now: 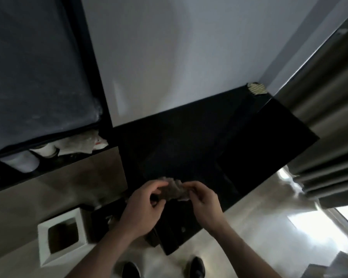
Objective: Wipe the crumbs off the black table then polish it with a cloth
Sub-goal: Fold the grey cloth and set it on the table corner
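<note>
The black table [199, 141] fills the middle of the head view, set against a white wall. Over its near edge I hold a small grey-brown folded cloth [174, 190] between both hands. My left hand [144, 207] pinches the cloth's left side with thumb and fingers. On the cloth's right side, my right hand [204, 199] pinches it with curled fingers. A second, striped cloth [256, 89] lies on the table's far right corner. Crumbs on the dark top cannot be made out.
A white square bin [60, 235] with a dark opening stands on the floor at the table's left. A dark shelf unit [38, 153] with white containers is further left. Grey curtains [325, 121] hang at the right. My shoes [197, 266] show below.
</note>
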A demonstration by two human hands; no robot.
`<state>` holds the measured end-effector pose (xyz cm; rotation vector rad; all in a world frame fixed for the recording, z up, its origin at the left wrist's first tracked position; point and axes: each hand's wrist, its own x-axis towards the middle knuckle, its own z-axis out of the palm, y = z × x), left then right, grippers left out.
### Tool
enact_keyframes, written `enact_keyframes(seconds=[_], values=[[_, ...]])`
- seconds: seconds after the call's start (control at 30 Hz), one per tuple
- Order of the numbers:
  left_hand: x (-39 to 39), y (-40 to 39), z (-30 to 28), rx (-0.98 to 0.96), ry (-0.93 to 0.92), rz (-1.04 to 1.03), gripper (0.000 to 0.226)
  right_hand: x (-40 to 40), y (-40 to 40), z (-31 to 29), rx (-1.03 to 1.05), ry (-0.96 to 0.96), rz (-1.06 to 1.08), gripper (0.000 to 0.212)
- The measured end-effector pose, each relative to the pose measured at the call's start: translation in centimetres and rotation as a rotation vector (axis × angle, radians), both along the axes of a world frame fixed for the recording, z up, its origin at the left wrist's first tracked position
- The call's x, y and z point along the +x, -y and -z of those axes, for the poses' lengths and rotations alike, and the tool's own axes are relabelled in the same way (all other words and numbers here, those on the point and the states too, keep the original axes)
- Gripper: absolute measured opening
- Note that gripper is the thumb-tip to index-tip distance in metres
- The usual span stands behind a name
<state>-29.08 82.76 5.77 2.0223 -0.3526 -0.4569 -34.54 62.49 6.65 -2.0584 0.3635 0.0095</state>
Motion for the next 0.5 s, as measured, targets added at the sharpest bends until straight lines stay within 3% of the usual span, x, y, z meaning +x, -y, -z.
enact_keyframes(seconds=[0.1,0.17,0.27,0.37,0.5], values=[[-0.2,3.6,-3.2,0.007,0.016,0.097,0.064,-2.0,3.0,-3.8,-0.019,0.041,-0.019,0.036],[-0.3,5.8,-4.9,0.038,-0.099,0.185,0.071,-3.2,5.4,-5.7,-0.004,0.078,-0.037,0.036],[-0.3,9.5,-6.4,-0.002,-0.221,0.290,0.044,-4.6,9.5,-7.2,0.000,0.134,-0.041,0.041],[-1.3,13.5,-7.4,-0.011,-0.206,0.248,0.011,-6.1,14.0,-7.7,0.018,0.138,-0.062,0.045],[-3.6,19.3,-8.1,-0.066,-0.245,0.245,0.009,-7.2,20.3,-7.3,0.018,0.154,-0.075,0.048]])
